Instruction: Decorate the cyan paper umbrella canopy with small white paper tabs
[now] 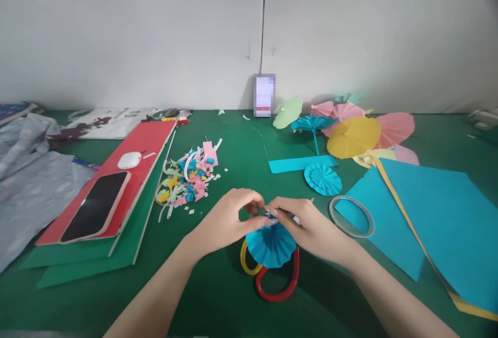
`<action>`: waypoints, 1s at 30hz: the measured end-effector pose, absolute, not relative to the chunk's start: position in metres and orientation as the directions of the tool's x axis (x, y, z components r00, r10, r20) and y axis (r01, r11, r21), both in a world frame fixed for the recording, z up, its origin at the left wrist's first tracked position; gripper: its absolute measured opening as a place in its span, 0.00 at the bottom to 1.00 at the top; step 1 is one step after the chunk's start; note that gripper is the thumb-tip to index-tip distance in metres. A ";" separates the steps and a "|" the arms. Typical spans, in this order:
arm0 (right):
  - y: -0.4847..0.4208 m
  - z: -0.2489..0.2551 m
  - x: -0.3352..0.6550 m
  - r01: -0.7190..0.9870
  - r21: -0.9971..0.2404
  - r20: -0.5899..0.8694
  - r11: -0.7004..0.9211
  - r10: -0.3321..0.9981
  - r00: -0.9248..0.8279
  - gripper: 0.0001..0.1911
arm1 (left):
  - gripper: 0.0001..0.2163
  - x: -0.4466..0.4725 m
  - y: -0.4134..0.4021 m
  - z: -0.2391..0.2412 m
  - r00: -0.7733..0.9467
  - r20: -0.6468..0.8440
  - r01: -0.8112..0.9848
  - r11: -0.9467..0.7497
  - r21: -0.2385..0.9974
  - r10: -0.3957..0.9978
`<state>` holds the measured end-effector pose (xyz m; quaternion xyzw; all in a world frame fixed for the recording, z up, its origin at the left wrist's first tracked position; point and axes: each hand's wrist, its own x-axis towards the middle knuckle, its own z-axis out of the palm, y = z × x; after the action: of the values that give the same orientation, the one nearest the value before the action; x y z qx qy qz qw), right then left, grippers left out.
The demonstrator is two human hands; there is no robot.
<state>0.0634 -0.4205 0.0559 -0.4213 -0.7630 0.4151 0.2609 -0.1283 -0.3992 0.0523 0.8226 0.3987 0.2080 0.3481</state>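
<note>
A pleated blue paper fan disc [271, 247] is held between both hands near the front middle of the table. My left hand [237, 218] pinches its upper part, thumb and fingers closed. From the other side my right hand [301, 218] closes its fingertips on the same spot, so the gripped part is mostly hidden. Under the paper lie scissors, whose red handle loop [278, 294] and yellow handle loop [249, 260] stick out. Another pleated blue rosette [322, 178] rests beyond my right hand, below a flat blue paper strip [298, 163].
At right are a tape roll [369, 218], blue paper sheets [447, 213] and several small paper umbrellas [354, 138]. Paper scraps [190, 177] are heaped left of centre. A phone [97, 205] and white earbud case [129, 160] lie on a red board [143, 140]. Another phone [264, 95] leans on the wall.
</note>
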 end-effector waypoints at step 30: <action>-0.414 0.023 0.056 0.495 -0.866 -0.122 0.064 0.935 -0.333 0.12 | 0.07 -0.125 -0.391 0.027 0.635 0.108 0.417 -0.457 0.786 0.765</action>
<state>0.0556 -0.4140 0.0234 -0.5216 -0.6856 0.4429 0.2483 -0.1252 -0.3905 0.0274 0.8217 0.3598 0.2308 0.3771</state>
